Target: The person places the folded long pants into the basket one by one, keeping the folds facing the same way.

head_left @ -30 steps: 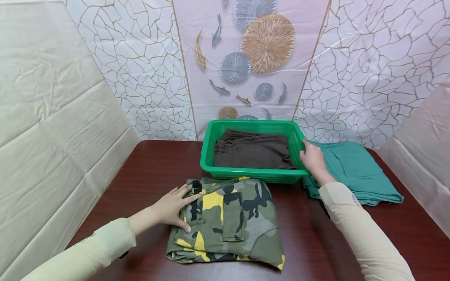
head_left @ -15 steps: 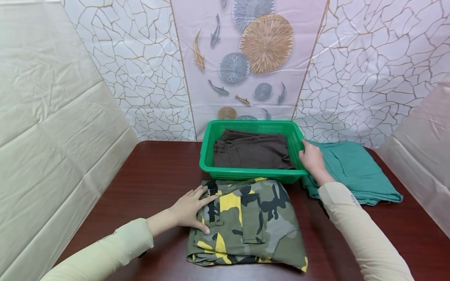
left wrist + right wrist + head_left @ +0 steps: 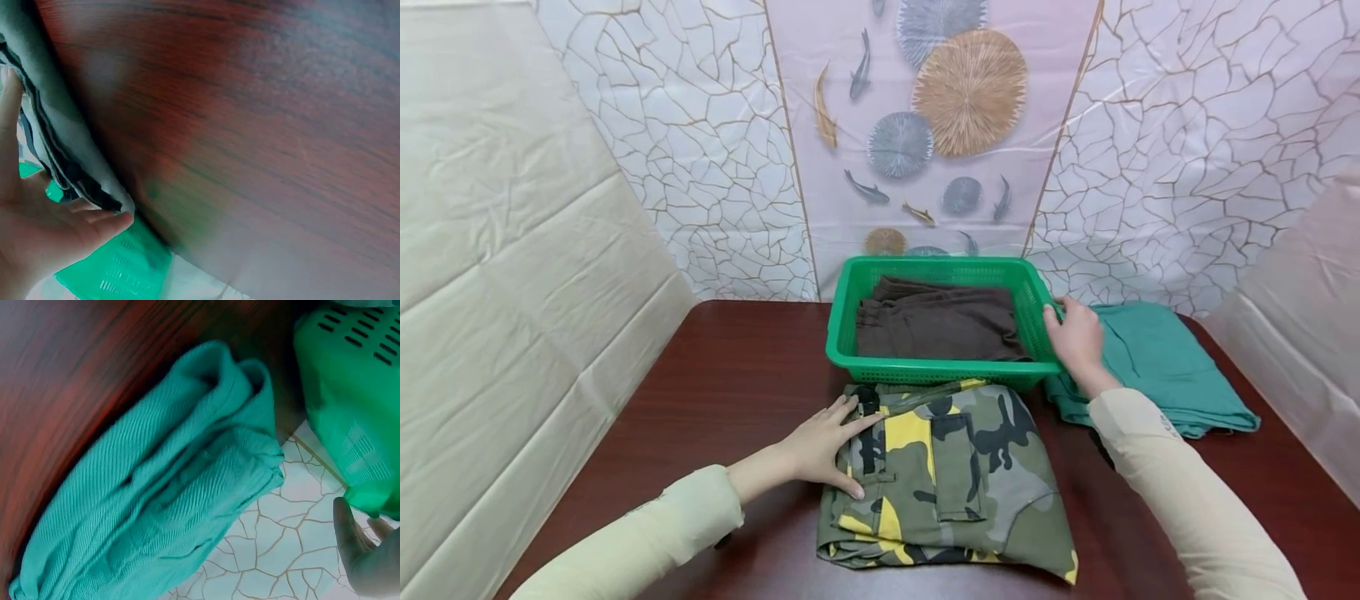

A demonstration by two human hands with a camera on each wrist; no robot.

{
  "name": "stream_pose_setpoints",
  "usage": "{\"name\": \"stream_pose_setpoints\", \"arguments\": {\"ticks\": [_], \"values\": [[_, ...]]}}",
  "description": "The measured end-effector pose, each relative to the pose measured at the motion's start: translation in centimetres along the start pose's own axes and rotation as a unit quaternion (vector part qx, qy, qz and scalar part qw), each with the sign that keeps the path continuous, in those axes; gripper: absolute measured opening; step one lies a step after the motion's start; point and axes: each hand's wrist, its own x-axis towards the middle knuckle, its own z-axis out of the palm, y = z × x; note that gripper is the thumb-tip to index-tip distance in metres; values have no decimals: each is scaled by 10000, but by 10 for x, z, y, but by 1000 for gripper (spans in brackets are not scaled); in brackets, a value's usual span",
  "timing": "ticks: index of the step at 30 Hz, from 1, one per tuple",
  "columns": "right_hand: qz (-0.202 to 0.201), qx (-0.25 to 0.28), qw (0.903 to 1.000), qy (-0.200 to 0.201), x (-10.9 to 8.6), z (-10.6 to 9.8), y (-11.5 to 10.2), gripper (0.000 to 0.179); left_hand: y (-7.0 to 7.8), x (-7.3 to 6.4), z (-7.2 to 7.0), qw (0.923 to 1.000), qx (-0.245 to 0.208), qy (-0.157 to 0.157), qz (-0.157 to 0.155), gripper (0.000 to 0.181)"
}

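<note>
Although the pale patterned sheet (image 3: pixel 685 125) hanging behind the green basket (image 3: pixel 940 367) and the cream sheets (image 3: pixel 527 217) flanking it look just as they did a second ago, things in front of them have shifted. The dark red-brown wooden table (image 3: pixel 722 358) runs under the basket and out to both sides, its grain plain in the left wrist view. The basket itself, slotted along its walls, keeps its place near the back of the table. What has moved most is the folded camouflage garment (image 3: pixel 951 479): it has slid rightward along the table, from the basket's front left corner to a spot squarely before its front wall, so the piece being handled now lines up with the basket while lying outside it. Whether its far edge touches the basket, I cannot tell. The folded green cloth (image 3: pixel 1157 350) lies to the right of the basket, and the folded brown garment (image 3: pixel 943 325) lies inside the basket, both unmoved. The left hand (image 3: pixel 823 446), in front of the basket and toward its left, has travelled along with the camouflage garment; fingers and thumb are spread across that garment's left end, resting on it rather than grasping it. The right hand (image 3: pixel 1075 337), just beside the basket's right rim, has eased its earlier hold: the fingers look parted and relaxed, clasping nothing, though whether a fingertip rests on the rim cannot be made out.
</note>
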Motion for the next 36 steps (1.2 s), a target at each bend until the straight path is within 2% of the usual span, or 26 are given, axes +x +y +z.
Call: {"name": "stream_pose_setpoints", "arguments": {"ticks": [2,6,10,12,14,16,18,20,22,24,26,28,29,33,35,36], "values": [[29,154,9999,-57,-3,-5,0,42,-2,-3,-2,9994,-352,-71,5,104],[54,369,9969,-696,-12,-21,4,45,-5,-10,-6,9940,-1095,19,-28,97],[-125,289,9918,-1240,-23,-35,9,46,-10,-21,-12,9853,-1612,524,-225,87],[-203,221,9898,-1392,-28,-40,10,47,-13,-27,-15,9789,-1818,829,-439,80],[-221,202,9883,-1495,-34,-45,11,48,-17,-32,-18,9704,-2030,1116,-676,71],[-147,299,9855,-1667,-40,-49,14,50,-21,-36,-21,9588,-2355,1308,-905,62],[19,597,9792,-1940,-47,-54,18,54,-25,-40,-22,9478,-2615,1416,-1152,55],[127,944,9708,-2204,-54,-58,22,56,-27,-44,-24,9413,-2776,1449,-1258,49],[221,1269,9620,-2407,-61,-62,26,58,-27,-47,-24,9400,-2828,1406,-1291,47],[311,1538,9534,-2578,-67,-64,29,56,-26,-49,-24,9418,-2828,1319,-1250,46],[418,1699,9439,-2799,-74,-67,32,53,-25,-49,-23,9367,-3067,1172,-1214,47],[603,1882,9267,-3195,-81,-68,35,51,-23,-48,-22,9208,-3519,978,-1368,51],[712,1940,9165,-3426,-85,-68,36,50,-22,-48,-22,9074,-3829,876,-1493,53],[1197,2165,8661,-4343,-96,-67,39,55,-20,-47,-19,8341,-5120,474,-1997,62],[1521,2308,8409,-4653,-100,-66,40,61,-20,-47,-17,8022,-5546,334,-2184,65],[1654,2404,8287,-4776,-102,-66,41,63,-20,-47,-16,7900,-5698,274,-2246,66]]}}
